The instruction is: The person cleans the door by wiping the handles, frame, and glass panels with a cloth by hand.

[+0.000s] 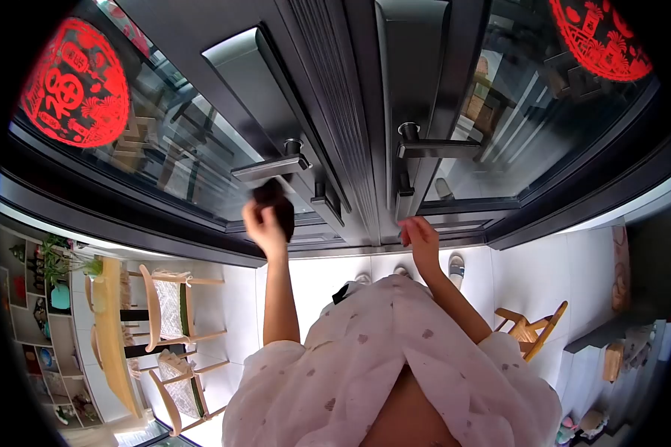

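Note:
My left hand [265,227] is raised before the left door leaf, just below its lever handle [272,167]. Its fingers are closed round a dark brown object [279,212], blurred by motion, whose kind I cannot make out. My right hand [423,237] hangs lower, near the foot of the right leaf and under the small lock knob [404,197]. Its fingers are bent loosely and slightly apart, with nothing visible in them. The right lever handle [440,149] sits above it, untouched. Another small knob [325,200] juts out beside the left handle.
Dark double doors [358,149] with glass panes stand close in front, bearing red round paper-cuts [78,83]. Wooden chairs [168,305] and a long table [115,335] are at left, with shelves [52,328] beyond. A small wooden stool [529,331] stands at right.

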`<control>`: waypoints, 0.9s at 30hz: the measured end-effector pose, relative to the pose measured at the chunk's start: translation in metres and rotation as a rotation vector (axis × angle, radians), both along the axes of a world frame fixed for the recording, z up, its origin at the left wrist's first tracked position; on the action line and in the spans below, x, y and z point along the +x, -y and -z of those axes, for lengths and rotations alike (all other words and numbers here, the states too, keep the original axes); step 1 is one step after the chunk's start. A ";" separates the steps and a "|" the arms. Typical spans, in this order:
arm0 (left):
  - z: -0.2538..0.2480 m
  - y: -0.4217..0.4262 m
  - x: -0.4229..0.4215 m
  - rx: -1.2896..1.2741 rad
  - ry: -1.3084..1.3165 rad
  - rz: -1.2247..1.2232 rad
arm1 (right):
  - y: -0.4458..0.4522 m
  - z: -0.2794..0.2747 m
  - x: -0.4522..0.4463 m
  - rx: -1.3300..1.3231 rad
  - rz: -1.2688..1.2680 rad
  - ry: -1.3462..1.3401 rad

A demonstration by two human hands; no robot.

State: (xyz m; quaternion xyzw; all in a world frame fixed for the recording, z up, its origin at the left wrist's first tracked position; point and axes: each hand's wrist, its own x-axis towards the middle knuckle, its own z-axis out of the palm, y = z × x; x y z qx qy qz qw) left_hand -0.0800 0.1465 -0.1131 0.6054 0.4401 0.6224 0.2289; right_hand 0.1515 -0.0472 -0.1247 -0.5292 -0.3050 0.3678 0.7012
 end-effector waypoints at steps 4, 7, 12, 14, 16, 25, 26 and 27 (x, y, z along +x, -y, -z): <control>-0.062 0.005 0.054 0.328 -0.626 0.413 | -0.004 0.000 -0.010 -0.034 -0.032 0.002; -0.067 -0.002 0.051 0.395 -0.862 0.502 | -0.004 -0.003 -0.014 -0.053 -0.058 0.010; -0.007 -0.031 -0.027 0.105 -1.150 0.459 | 0.004 0.007 -0.014 -0.103 0.001 0.002; 0.021 -0.016 -0.044 -0.027 -0.921 0.392 | 0.005 0.016 -0.011 -0.128 0.025 -0.015; 0.022 -0.003 -0.034 0.038 -0.617 0.249 | 0.005 0.022 -0.011 -0.158 0.025 -0.059; -0.009 -0.025 0.062 0.461 -0.224 -0.071 | -0.008 0.016 -0.011 -0.120 -0.034 -0.023; 0.004 -0.025 0.061 0.482 -0.264 -0.051 | -0.007 0.019 -0.010 -0.138 -0.015 -0.020; 0.023 -0.023 0.057 0.503 -0.307 -0.029 | -0.006 0.020 -0.009 -0.156 0.004 -0.020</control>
